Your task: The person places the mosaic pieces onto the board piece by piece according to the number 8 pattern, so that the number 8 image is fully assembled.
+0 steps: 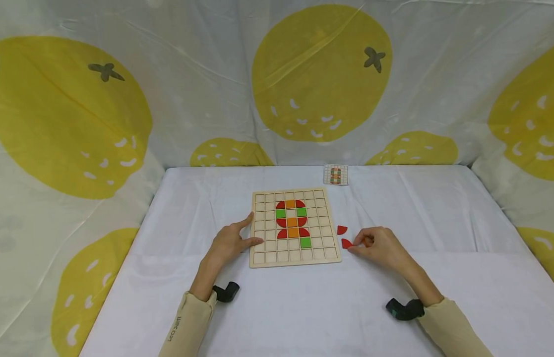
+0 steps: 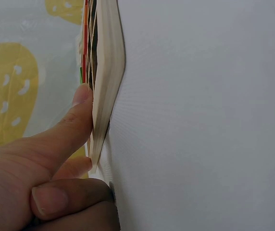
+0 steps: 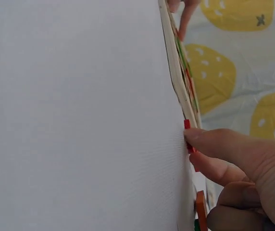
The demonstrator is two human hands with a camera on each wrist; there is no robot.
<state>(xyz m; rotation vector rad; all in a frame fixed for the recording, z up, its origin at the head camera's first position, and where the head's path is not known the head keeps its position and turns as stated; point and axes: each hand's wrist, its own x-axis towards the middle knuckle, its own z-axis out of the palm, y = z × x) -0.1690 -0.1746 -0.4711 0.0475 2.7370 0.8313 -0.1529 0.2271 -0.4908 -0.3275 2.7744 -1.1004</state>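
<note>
My left hand [image 1: 229, 244] lies at the left edge of a square wooden grid board [image 1: 270, 258]. Its straight thumb [image 2: 70, 126] rests on the board's top, the index fingertip touches the side, and the lower fingers fold in beside it. Near the board's right edge, my right hand [image 1: 383, 246] pinches a red quarter-circle piece [image 1: 346, 243] between thumb and index finger. A second red quarter-circle piece [image 1: 341, 230] lies just behind it. Close to the folded right fingers is an orange piece [image 3: 201, 211], with a bit of green [image 3: 197, 224] beside it, mostly hidden.
On the board are red quarter-circle pieces [image 1: 280, 222], orange squares [image 1: 291, 222] and green squares [image 1: 305, 242]. A small pattern card [image 1: 343, 175] lies behind the board at the table's back edge. A lemon-print cloth [image 1: 205, 89] hangs around the white table [image 1: 294, 312].
</note>
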